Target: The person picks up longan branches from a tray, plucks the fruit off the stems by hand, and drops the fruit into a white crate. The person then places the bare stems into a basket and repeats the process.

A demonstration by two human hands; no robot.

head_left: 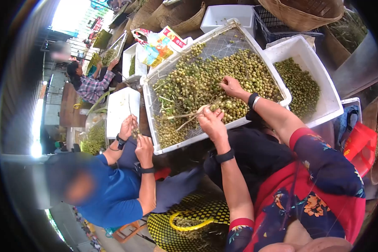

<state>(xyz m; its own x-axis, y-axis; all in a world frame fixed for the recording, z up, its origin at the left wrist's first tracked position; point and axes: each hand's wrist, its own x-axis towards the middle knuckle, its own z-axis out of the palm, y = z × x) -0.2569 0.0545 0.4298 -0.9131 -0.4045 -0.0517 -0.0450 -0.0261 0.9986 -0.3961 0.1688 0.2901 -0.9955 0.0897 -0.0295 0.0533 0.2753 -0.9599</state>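
Note:
My left hand [213,126], with a black band at the wrist, is closed around a thin brown stem [185,114] that reaches left over the crate. My right hand [233,87] is farther in, low over the small round yellow-green fruits [248,69]. Its fingers are bent together and touch the heap; what they pinch, if anything, is hidden. Both hands are above a white mesh crate [149,110] heaped with these fruits. Cut stems and twigs [166,98] lie among the fruits on the crate's left side.
Right of the crate stands a white foam box [329,98] of smaller-looking green fruits. A co-worker in a blue shirt [113,193] holds a twig on the left. A yellow-black woven basket [172,231] sits below, a printed bag [157,46] behind, a red bag [361,147] at right.

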